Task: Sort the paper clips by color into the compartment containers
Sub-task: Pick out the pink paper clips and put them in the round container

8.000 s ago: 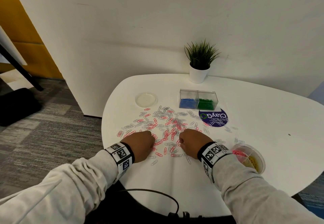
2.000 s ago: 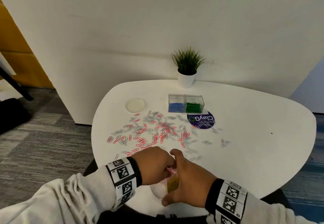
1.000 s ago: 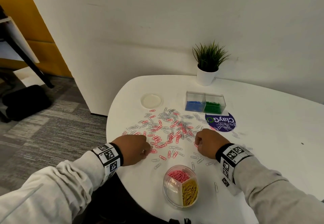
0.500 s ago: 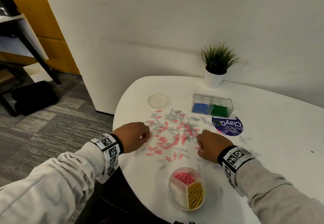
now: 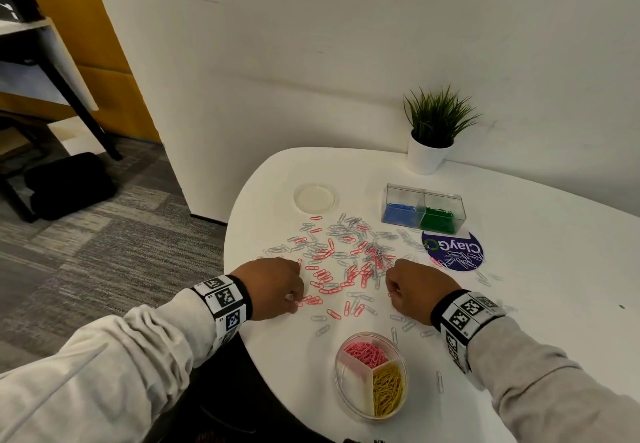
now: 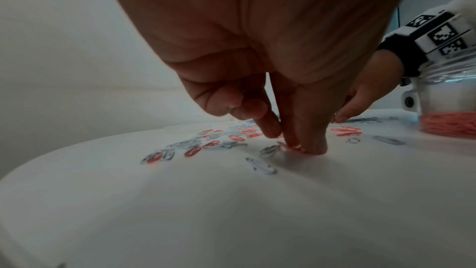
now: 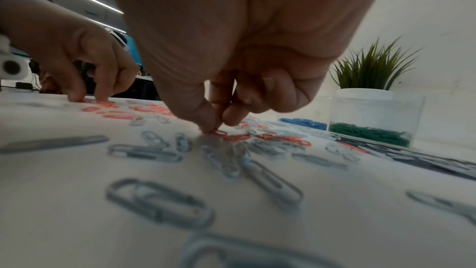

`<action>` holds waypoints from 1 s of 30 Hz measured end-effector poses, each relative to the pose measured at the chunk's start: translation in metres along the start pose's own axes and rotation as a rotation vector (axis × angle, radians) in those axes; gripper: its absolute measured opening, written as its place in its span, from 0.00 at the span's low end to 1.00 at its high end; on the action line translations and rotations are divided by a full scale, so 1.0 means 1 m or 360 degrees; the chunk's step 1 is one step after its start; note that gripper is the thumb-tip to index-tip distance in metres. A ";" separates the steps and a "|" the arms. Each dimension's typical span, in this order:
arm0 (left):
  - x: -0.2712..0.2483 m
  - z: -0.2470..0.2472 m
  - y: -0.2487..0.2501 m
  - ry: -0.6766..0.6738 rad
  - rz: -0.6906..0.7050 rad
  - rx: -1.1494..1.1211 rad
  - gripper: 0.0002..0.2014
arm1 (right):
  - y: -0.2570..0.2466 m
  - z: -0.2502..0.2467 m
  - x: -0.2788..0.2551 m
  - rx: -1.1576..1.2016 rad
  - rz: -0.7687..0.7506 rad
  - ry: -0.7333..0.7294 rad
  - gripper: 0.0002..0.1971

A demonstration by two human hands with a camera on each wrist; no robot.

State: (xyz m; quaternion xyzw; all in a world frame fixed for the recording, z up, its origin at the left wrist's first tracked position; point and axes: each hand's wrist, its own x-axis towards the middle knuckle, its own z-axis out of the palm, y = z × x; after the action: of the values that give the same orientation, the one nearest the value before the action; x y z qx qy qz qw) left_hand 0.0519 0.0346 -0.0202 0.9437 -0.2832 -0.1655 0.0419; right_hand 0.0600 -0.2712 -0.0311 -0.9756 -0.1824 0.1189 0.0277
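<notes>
Pink and silver paper clips (image 5: 346, 262) lie scattered across the white table (image 5: 536, 269). My left hand (image 5: 294, 300) is at the pile's near left edge, thumb and forefinger pinching a pink clip (image 6: 293, 147) down on the tabletop. My right hand (image 5: 391, 292) is at the near right edge, and its thumb and forefinger tips meet on another pink clip (image 7: 219, 132). A round divided container (image 5: 370, 408) stands nearer me, with pink clips in one section, yellow in another and one empty. A clear box (image 5: 422, 200) at the back holds blue and green clips.
A round clear lid (image 5: 314, 197) lies at the back left of the pile. A potted plant (image 5: 433, 130) stands by the wall, and a purple sticker (image 5: 453, 250) with silver clips on it is right of the pile. The table edge is close to my left wrist.
Two seconds ago both hands were at the round container near the table edge; they have since gone back to the pile. In the last half second the left hand shifted slightly toward me.
</notes>
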 end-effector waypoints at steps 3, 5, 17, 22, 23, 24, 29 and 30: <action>-0.002 0.002 0.000 -0.0003 0.0045 -0.0037 0.08 | -0.001 -0.002 0.001 0.0016 0.0027 -0.0004 0.04; -0.002 0.002 0.000 -0.0009 0.0068 -0.0039 0.07 | 0.000 -0.002 0.001 0.0053 0.0043 0.0002 0.05; -0.002 -0.001 -0.003 0.0283 -0.0005 -0.0223 0.02 | 0.002 -0.007 -0.007 -0.0003 0.0036 -0.0142 0.06; -0.002 -0.013 -0.017 0.0333 -0.0399 -0.1288 0.06 | -0.006 -0.024 -0.005 0.0383 0.0106 0.0020 0.03; -0.003 -0.014 -0.019 0.0307 -0.0427 -0.1531 0.06 | -0.009 -0.028 -0.004 0.0601 0.0133 0.0031 0.03; -0.004 -0.014 -0.020 0.0284 -0.0432 -0.1745 0.07 | -0.013 -0.031 -0.003 0.0851 0.0150 0.0020 0.04; -0.008 -0.015 -0.017 0.0217 -0.0405 -0.2535 0.09 | -0.028 -0.038 0.004 0.1408 0.0164 -0.0159 0.11; -0.008 -0.015 -0.016 0.0213 -0.0383 -0.2673 0.10 | -0.030 -0.037 0.006 0.1392 0.0166 -0.0203 0.11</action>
State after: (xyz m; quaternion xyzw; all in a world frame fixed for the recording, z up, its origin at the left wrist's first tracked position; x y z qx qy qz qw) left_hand 0.0592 0.0519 -0.0067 0.6309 0.0388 -0.2679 0.7271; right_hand 0.0642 -0.2412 0.0065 -0.8708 -0.0668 0.2459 0.4205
